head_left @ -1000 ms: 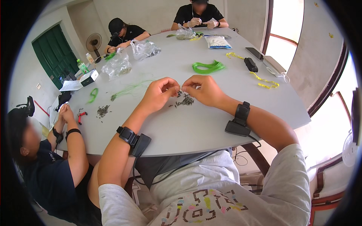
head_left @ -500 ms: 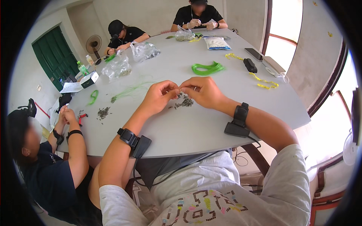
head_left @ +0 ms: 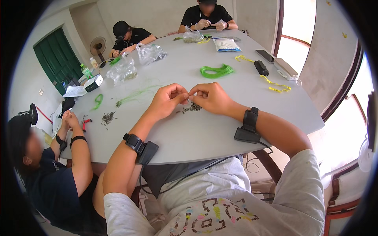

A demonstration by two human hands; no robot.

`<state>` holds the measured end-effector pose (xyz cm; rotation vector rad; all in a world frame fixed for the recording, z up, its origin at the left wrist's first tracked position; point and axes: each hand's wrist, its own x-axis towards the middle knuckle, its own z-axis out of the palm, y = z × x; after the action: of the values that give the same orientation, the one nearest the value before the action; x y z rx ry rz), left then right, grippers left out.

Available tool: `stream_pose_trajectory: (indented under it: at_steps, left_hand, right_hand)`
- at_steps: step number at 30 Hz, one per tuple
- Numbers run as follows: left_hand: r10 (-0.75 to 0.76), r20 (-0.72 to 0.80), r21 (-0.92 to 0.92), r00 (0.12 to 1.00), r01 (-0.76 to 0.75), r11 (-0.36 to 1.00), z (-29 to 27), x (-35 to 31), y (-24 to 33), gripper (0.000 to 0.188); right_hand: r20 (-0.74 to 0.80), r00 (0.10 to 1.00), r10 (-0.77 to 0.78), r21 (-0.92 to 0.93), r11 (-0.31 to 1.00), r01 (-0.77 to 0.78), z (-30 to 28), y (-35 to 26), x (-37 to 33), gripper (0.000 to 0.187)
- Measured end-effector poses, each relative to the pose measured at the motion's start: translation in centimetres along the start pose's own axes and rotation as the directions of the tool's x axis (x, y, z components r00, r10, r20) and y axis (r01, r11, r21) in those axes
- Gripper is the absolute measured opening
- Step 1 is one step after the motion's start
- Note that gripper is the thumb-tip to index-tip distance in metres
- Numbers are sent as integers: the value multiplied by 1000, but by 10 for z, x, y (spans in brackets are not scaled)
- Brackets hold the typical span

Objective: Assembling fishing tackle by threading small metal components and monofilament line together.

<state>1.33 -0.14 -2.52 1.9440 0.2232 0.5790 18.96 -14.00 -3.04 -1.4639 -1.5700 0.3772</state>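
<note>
My left hand [head_left: 168,101] and my right hand [head_left: 212,97] meet fingertip to fingertip over the grey table [head_left: 236,129]. Both are closed in a pinch; what they hold between them is too small to make out. Just beneath the fingers lies a pile of small dark metal pieces [head_left: 193,107], partly hidden by my hands. Left of my left hand, thin green strands [head_left: 138,93] spread across the table, with a little clump of dark pieces [head_left: 118,104] at their near end. A looped bundle of bright green strands [head_left: 215,72] rests beyond my right hand.
Another dark pile [head_left: 107,118] and red-handled pliers [head_left: 86,125] lie at left, near a seated person's clasped hands [head_left: 70,119]. Plastic bags [head_left: 123,72], a white packet [head_left: 227,45], a yellow tape [head_left: 275,87] and a phone [head_left: 265,56] lie farther off. Two people work at the far side.
The fingers of my right hand have shifted slightly, still pinched against the left fingertips. My left hand stays in nearly the same place.
</note>
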Motion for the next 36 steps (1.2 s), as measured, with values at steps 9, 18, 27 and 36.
stream_pose_trajectory:
  at_steps: [9,18,27,36]
  left_hand:
    - [-28,31,-112,999,31,993,1,-1,0,19]
    - [-89,115,-169,989,108,980,6,-4,4,36]
    - [-65,159,-144,985,89,986,2,-4,3,33]
    - [-76,218,-179,973,117,977,-2,-3,11,28]
  right_hand:
    - [30,999,33,61,998,-35,0,5,4,18]
    - [-32,999,15,319,948,-4,2,6,8,19]
    - [-128,991,39,183,983,-15,-5,2,7,14]
    - [-91,996,-26,160,986,40,-3,1,6,13]
